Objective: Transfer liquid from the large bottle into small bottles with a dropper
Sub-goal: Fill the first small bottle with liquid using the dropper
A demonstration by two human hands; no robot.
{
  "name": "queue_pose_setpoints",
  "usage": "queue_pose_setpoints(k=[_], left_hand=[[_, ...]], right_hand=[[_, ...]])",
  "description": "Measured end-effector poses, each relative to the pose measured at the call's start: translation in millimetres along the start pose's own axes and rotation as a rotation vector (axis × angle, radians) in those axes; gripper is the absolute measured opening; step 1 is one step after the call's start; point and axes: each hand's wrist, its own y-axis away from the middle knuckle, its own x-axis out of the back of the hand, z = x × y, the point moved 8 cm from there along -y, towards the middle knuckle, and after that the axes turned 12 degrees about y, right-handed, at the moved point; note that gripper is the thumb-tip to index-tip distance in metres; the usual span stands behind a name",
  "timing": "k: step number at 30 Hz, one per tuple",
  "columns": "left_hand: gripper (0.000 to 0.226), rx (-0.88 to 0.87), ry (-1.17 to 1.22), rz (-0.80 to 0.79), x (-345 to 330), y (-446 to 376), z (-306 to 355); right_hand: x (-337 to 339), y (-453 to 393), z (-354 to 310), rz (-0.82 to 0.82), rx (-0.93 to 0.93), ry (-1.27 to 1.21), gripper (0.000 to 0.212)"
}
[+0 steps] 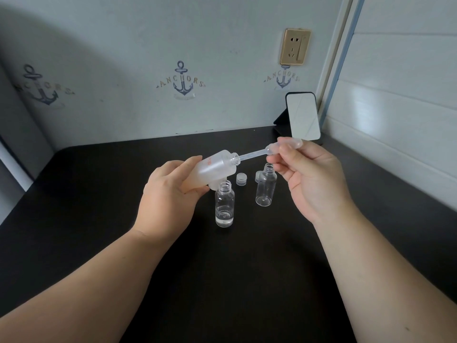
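Observation:
My left hand (168,196) grips the large frosted bottle (217,167), tilted with its open mouth pointing right. My right hand (311,177) pinches the bulb of a clear plastic dropper (272,148), whose thin tip is inside the large bottle's mouth. A small clear bottle (224,204) stands upright just below the large bottle, open, with a little clear liquid at its bottom. A second small clear bottle (265,186) stands to its right, open and looking empty.
Two small clear caps lie on the black table (222,280), one (240,179) between the bottles and one (258,176) partly hidden behind the right bottle. A mirror on a stand (303,117) leans at the back right corner. Walls close the back and right sides.

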Motion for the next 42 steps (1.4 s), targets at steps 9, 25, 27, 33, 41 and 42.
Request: queue_pose_setpoints(k=[9,25,27,33,41,42], left_hand=[[0.059,0.021,-0.005,0.002,0.9,-0.1,-1.3],[0.054,0.108,0.026,0.06,10.5,-1.7,-8.6],[0.049,0.121,0.039,0.072,12.5,-2.3,-9.5],[0.042,0.207,0.191,0.095,12.5,-1.7,-18.3],[0.055,0.31,0.253,0.122,10.2,-0.6,-29.4],[0.056,0.318,0.252,0.124,10.5,-0.7,-29.4]], right_hand=[[8.6,-2.8,2.9,0.009,-0.05,-0.058,0.012],[50.4,-8.3,9.9,0.294,-0.143,-0.47,0.013],[54.6,-7.9,11.6,0.33,-0.151,-0.505,0.014],[55.9,-6.7,14.0,0.353,-0.173,-0.529,0.019],[53.4,-6.6,11.1,0.329,-0.175,-0.484,0.022],[53.0,-6.9,10.4,0.324,-0.171,-0.474,0.02]])
